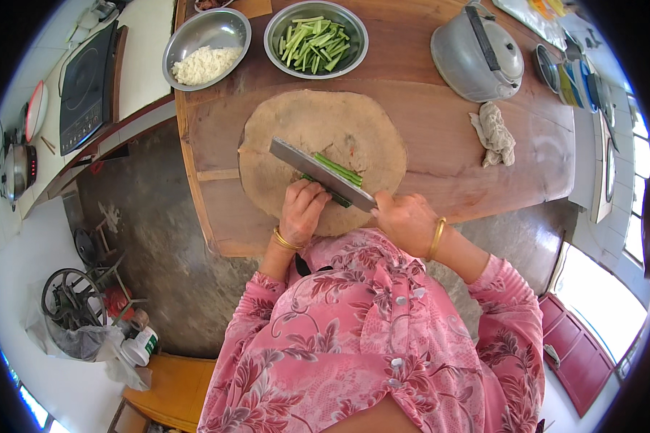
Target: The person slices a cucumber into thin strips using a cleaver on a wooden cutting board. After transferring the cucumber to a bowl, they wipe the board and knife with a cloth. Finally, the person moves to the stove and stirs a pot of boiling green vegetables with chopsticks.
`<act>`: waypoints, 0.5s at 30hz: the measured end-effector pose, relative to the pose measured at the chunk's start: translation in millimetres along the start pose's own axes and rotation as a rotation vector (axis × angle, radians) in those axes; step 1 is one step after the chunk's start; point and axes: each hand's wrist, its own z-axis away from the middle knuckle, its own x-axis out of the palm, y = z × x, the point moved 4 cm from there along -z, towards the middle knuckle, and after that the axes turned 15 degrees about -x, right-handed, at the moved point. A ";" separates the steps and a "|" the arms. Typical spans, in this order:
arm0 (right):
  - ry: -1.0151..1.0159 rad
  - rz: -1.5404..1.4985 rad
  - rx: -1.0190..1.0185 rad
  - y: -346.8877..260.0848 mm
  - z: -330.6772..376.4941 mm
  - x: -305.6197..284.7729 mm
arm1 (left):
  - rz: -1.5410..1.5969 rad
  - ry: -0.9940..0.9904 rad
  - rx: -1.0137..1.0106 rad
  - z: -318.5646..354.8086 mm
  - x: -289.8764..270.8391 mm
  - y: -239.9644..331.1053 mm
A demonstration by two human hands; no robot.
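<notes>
My right hand [406, 222] grips the handle of a cleaver [318, 172], whose blade slants up to the left over a round wooden chopping board [375, 126]. Beyond the blade lies a long green vegetable strip [339, 169], perhaps cucumber. A darker green vegetable piece [339, 199] shows on the near side, partly under the blade. Curled against that side, the fingers of my left hand [301, 211] press on the vegetable, which they mostly hide. The blade's cutting edge is not fully visible.
Behind the board stand a metal bowl [269, 43] of green strips and another metal bowl [184, 43] with white, rice-like food. A kettle [458, 61] and a crumpled cloth [495, 133] are at the right of the wooden table [484, 187]. A cooktop [90, 90] sits on the left counter.
</notes>
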 end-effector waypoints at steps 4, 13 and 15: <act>-0.064 -0.007 0.048 -5.2 11.6 -13.8 | 0.006 0.018 -0.011 0.1 -0.3 -0.1; -0.144 0.018 0.053 -3.1 12.9 -14.7 | -0.018 0.003 -0.009 1.8 -0.3 -1.0; -0.167 0.018 0.040 -2.8 10.0 -15.7 | 0.000 0.016 -0.010 0.6 -0.7 -0.1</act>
